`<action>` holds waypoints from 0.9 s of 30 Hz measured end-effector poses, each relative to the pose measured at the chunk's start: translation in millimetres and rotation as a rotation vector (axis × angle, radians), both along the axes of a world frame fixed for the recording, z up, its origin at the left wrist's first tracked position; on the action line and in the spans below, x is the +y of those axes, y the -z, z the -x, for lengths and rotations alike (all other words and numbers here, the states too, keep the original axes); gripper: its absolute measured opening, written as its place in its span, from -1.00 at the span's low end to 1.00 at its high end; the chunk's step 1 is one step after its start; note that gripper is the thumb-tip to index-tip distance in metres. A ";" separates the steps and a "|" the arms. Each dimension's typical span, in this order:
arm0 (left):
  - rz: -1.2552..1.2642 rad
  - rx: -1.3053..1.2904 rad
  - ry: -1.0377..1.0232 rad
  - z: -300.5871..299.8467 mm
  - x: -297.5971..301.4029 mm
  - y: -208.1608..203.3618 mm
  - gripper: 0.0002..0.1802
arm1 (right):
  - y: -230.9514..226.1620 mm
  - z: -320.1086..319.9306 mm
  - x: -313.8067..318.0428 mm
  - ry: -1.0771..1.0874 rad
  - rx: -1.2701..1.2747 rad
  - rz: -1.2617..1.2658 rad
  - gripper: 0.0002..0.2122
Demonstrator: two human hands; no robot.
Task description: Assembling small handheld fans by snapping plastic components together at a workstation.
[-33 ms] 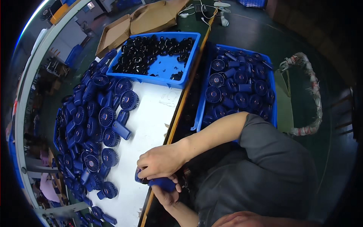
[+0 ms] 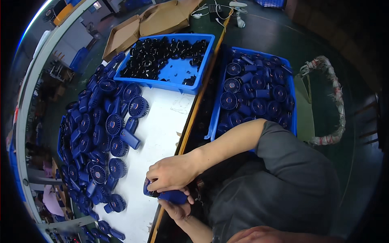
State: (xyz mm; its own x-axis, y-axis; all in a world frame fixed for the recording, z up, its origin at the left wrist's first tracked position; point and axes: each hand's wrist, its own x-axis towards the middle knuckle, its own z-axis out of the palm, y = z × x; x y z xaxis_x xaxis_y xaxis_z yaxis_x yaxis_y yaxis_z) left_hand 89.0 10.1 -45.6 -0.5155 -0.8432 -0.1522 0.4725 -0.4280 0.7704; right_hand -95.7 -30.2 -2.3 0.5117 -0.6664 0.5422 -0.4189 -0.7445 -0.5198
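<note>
At the near edge of the white table, both my hands are closed on a dark blue handheld fan (image 2: 174, 197). My left hand (image 2: 180, 209) holds its handle from below, thumb along the side. From above, my right hand (image 2: 174, 173) reaches over the fan's other end with fingers bent down against it. Those fingers cover most of that end, so what they press or pinch cannot be made out. Left of my hands, a large pile of similar blue fans (image 2: 98, 174) lies on the table.
A blue tray (image 2: 170, 84) of small black parts stands at the table's far end, beside open cardboard boxes (image 2: 164, 20). Right of the table edge sits a blue crate (image 2: 213, 121) full of fans. A wrapped, curved handle (image 2: 338, 97) rises farther right.
The fan and my fingers have shifted very slightly to the left. Everything else looks the same.
</note>
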 end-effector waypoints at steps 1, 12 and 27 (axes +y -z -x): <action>-0.043 -0.007 -0.073 5.8 1.0 -7.7 -0.20 | -1.6 -3.6 -0.8 -0.004 0.023 0.011 -0.75; -0.158 0.089 -0.194 16.4 -0.3 -6.5 -0.46 | 3.0 -30.5 49.3 0.321 0.060 0.012 -0.38; 1.077 -1.136 0.024 31.7 -3.9 -33.2 -0.56 | 37.8 2.5 78.2 0.194 -0.631 -0.838 -0.56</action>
